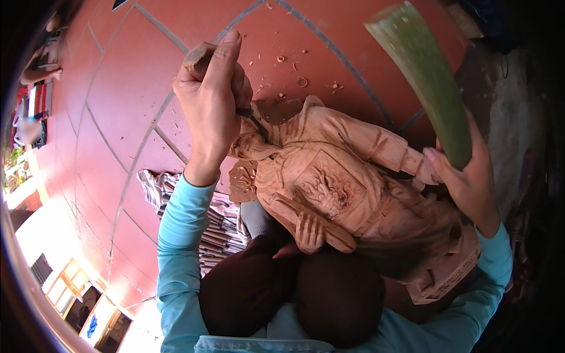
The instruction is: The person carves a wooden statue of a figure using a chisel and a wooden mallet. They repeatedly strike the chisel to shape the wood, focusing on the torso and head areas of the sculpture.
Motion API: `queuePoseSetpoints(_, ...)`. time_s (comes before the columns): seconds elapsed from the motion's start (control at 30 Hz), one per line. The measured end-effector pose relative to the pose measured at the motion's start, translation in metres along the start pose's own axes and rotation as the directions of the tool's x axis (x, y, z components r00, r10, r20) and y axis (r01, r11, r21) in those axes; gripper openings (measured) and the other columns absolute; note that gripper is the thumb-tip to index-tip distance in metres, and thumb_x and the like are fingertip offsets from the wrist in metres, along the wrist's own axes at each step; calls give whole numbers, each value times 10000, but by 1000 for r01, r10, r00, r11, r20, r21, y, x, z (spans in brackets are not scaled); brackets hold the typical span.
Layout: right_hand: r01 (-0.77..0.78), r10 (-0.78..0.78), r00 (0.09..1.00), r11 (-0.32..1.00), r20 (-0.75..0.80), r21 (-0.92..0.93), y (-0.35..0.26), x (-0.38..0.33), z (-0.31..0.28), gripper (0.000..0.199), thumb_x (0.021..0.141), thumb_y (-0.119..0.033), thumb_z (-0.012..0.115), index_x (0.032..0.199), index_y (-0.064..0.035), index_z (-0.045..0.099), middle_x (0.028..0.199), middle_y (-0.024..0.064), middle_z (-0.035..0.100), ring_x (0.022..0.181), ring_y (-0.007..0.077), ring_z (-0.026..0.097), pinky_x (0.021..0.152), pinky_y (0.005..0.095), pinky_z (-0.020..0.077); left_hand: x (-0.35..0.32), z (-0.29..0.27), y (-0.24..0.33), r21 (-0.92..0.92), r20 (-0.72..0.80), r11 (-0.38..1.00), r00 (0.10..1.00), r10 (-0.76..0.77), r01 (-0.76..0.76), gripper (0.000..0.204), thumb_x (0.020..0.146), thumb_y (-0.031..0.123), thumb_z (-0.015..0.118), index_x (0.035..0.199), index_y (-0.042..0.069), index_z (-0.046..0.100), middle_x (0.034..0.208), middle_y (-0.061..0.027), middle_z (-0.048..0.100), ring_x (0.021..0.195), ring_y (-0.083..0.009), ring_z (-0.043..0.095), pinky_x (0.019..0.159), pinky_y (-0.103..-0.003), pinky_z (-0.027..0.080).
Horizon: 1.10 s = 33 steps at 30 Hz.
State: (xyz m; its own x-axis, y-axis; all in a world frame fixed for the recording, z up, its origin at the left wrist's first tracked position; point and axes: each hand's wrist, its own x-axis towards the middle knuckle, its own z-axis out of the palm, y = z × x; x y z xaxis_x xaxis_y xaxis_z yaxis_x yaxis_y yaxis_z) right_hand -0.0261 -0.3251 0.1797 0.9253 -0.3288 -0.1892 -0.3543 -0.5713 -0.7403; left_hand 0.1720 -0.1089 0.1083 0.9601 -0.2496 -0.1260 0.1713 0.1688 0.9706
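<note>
A carved wooden statue [347,159] of a robed figure lies on its back across the floor in front of my knees, its head toward the left. My left hand [215,97] is closed around the wooden handle [199,61] of a carving chisel. The chisel's dark blade [254,122] points down at the statue's head and neck, where the tip's contact is hard to make out. In my right hand [468,176], fingers wrapped round its lower end, a green club-shaped mallet [426,76] stands raised above the statue's feet side, slightly blurred.
Several more carving tools [220,235] lie in a row on a striped cloth [158,185] beside my left forearm. Wood shavings [302,82] are scattered over the red tiled floor [135,82]. A wooden block [242,181] sits by the statue's head. Another person's foot [56,74] shows at far left.
</note>
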Motion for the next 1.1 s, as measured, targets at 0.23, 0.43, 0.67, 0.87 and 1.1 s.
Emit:
queuePoseSetpoints(0.23,341,-344,923,939,173,49,-45,121,4,592,857,-129,611,1402,-114,380,1222,163,533,994,247,594,787,335,523,6,-2,-7,-66,-27,998,1000,-13,11,259,885,96,602,684,102,438,490,31,305,364,-59,274,344,-239,209)
queuePoseSetpoints(0.43,656,-530,755,603,387,-454,-82,153,5,544,777,-19,589,1310,-54,487,928,191,652,764,252,647,673,344,508,7,-1,-10,-89,-37,995,999,-36,32,231,884,91,589,705,92,442,495,31,309,365,-62,277,347,-240,208)
queuePoseSetpoints(0.67,381,-229,843,893,486,-241,-123,147,-8,534,755,4,562,1285,-48,511,935,238,639,752,312,651,651,361,500,9,1,-11,-89,-23,993,997,-76,74,229,881,100,587,709,92,435,495,30,306,368,-66,280,351,-242,213)
queuePoseSetpoints(0.87,576,-513,816,764,266,-292,-69,147,21,565,767,-17,572,1322,-17,468,1115,231,616,938,272,656,768,334,507,-6,-7,-5,-243,33,970,999,-13,20,289,880,114,583,652,110,406,496,31,286,368,-69,243,352,-244,216)
queuePoseSetpoints(1.1,695,-640,716,691,280,-199,-58,139,13,597,763,6,585,1339,14,430,1236,228,561,1083,283,608,922,315,471,8,-8,0,-113,-25,993,999,34,-37,260,887,105,599,677,89,446,491,19,335,381,-74,296,367,-245,243)
